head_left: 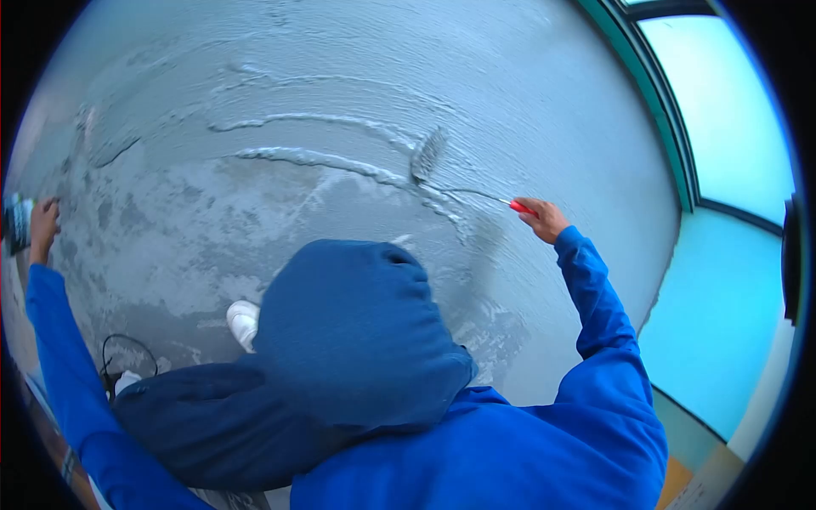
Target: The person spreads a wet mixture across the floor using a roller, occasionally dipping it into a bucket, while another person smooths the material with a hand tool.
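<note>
A: In the head view, what are the hands doing?

B: The right hand (546,221) is closed round the red handle (522,207) of a roller (429,155), whose head rests on the grey floor (187,212), at the right end of the thick wet ridges (323,158). The left hand (46,223) has its fingers curled beside a dark-and-white object (15,223) at the far left; I cannot tell whether it grips it.

A: What could go wrong from here?

B: Those ridges stand proud of the coating (527,93) around them. Uneven pressure on the roller could leave them as raised lines, I'd judge, and a tilted head could draw new ones along its edge.

A: And the person's own body?

B: The bent knee (348,331) and a white shoe (244,323) are near the patchy part. A shift of weight forward could press either into wet material and mark it. A black loop (127,340) beside the legs might also snag a foot.
</note>
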